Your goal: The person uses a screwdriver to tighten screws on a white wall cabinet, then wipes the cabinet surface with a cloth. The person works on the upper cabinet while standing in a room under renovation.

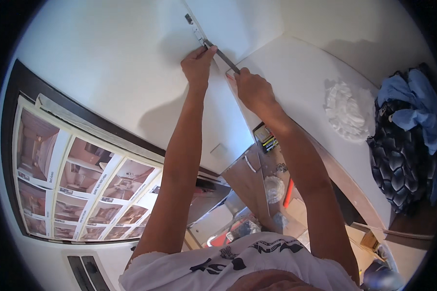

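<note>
Both my arms reach up toward a small metal plate [197, 33] set along the edge of a white panel. A long, dark, flat metal bar [226, 59] slants down to the right from just below that plate; its exact kind does not show. My left hand [196, 68] pinches around the bar's upper end, close against the panel. Lower down, my right hand [254, 89] is closed around the other end, which its fingers hide. A dark square slot [188, 19] sits on the same edge above the plate.
Right of my arms, a white surface [296, 72] carries a ruffled white item [347, 110], a blue cloth [408, 92] and a dark patterned garment [400, 160]. A framed picture panel [85, 189] is at left. Below are a brown cabinet door [247, 182] and a small box [264, 136].
</note>
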{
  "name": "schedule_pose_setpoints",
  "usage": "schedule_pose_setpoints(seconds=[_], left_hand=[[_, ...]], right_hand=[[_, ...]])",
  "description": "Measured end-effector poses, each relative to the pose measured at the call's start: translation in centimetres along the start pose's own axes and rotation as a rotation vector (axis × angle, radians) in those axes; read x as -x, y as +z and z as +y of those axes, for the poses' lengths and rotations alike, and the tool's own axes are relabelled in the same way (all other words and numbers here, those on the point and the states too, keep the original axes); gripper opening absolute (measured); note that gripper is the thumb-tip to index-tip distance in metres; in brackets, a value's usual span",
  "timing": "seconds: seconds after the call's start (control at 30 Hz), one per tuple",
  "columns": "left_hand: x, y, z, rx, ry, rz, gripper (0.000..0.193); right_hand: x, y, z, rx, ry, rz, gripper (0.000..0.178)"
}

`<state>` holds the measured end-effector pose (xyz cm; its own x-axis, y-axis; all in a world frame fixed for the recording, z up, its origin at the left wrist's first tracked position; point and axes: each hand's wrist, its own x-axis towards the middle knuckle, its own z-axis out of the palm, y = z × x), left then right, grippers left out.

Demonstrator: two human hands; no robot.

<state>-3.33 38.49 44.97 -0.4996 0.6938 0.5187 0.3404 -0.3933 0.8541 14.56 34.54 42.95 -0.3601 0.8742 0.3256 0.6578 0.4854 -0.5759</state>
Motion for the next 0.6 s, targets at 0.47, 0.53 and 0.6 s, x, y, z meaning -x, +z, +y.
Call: schedule_pose_setpoints(seconds=[0.47, 0.53, 0.6], left_hand=[[0.6, -0.2, 1.5, -0.012, -0.218, -0.048, 0.042], [0.3, -0.1, 1.0, 0.073, -0.209, -0.119, 0.048], [1.0, -1.6, 0.6, 0.121, -0.226, -0.123, 0.050]], right_hand=[[-0.6, 1.4, 0.5, 0.051, -0.045, 0.023, 0.035], [-0.5, 0.9, 0.7, 0.108, -0.076, 0.068, 0.034], [0.6, 0.0, 0.4, 0.110, -0.080, 0.010, 0.036]])
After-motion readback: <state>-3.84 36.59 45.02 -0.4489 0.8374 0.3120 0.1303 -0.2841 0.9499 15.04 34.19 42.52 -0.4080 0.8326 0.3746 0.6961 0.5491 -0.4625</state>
